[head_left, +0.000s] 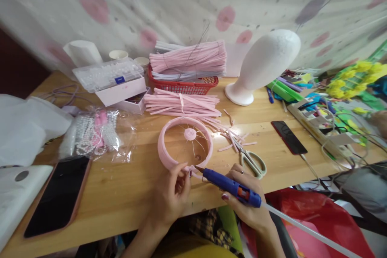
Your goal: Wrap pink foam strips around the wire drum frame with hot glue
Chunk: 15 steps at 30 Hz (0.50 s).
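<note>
My left hand [173, 191] pinches the near edge of a pink ring-shaped frame [162, 149], which stands on the table. Thin wires run inside the ring to a small pink disc [190, 134]. In my right hand [249, 205] is a blue hot glue gun [223, 182], its nozzle close to the fingertips of my left hand at the ring's rim. A clear glue stick [298, 220] sticks out from the gun's back. A short pink strip shows under the nozzle; its end is hidden by my fingers. Just right of the ring lie scissors [254, 163] among cut pink pieces.
Pink strip bundles lie in front of and on a red basket [187, 87]. A white foam head [266, 64] stands behind. Bagged beads [96, 133] and a phone [59, 195] are at left. Another phone [288, 137], cables and another person's hand [379, 121] are at right.
</note>
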Motion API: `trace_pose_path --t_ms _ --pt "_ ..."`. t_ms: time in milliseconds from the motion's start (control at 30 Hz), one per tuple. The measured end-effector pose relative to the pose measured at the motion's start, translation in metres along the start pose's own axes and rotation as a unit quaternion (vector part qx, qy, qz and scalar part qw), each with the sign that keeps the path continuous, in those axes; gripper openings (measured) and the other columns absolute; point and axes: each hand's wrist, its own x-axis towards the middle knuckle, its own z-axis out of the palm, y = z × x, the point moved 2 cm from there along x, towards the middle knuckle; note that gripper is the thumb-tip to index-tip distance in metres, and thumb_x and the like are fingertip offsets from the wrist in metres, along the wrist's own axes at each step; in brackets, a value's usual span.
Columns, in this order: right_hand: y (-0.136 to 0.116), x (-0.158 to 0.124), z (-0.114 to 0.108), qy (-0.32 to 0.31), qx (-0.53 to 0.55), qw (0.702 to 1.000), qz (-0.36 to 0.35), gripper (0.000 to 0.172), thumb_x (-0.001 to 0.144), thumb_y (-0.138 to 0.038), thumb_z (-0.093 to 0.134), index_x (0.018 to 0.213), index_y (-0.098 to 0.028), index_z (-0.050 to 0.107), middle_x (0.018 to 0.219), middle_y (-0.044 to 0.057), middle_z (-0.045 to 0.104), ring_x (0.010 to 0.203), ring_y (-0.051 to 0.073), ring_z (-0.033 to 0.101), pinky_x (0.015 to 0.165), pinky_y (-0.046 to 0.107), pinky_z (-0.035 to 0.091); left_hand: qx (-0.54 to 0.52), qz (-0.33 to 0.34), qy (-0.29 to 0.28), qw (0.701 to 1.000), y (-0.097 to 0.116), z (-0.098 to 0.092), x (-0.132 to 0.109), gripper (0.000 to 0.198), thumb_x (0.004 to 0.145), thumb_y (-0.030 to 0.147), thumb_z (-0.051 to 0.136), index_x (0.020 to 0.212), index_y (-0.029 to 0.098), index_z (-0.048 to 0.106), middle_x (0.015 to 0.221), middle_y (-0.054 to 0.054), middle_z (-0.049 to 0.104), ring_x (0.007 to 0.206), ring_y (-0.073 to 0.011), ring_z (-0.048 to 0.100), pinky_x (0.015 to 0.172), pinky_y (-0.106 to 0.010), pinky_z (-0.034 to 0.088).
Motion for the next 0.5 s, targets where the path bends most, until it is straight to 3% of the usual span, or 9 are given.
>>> trace_pose_path --t_ms 233,500 --pt "-0.0027 0.0025 0.0027 -0.001 -0.028 0.999 -0.017 0.045 0.090 -0.059 0.063 0.067 -0.020 0.058 0.060 -0.001 0.051 0.055 0.014 0.050 0.050 0.026 0.037 -0.100 -0.032 0.021 0.994 -0.0034 0.0070 -0.0022 0.017 0.098 0.023 0.058 0.114 0.020 0.056 0.079 0.000 0.071 0.061 -0.0090 0.069 0.055 -0.014 0.055" --pt "-0.0010 0.0025 0.0039 -0.004 -0.027 1.000 -0.013 0.044 0.089 -0.058 0.065 0.067 -0.021 0.057 0.059 -0.001 0.051 0.055 0.015 0.050 0.050 0.027 0.037 -0.058 -0.059 -0.003 0.997 0.0010 0.0035 -0.0007 0.010 0.098 0.023 0.058 0.107 0.019 0.058 0.077 0.000 0.071 0.062 -0.0096 0.069 0.056 -0.015 0.054"
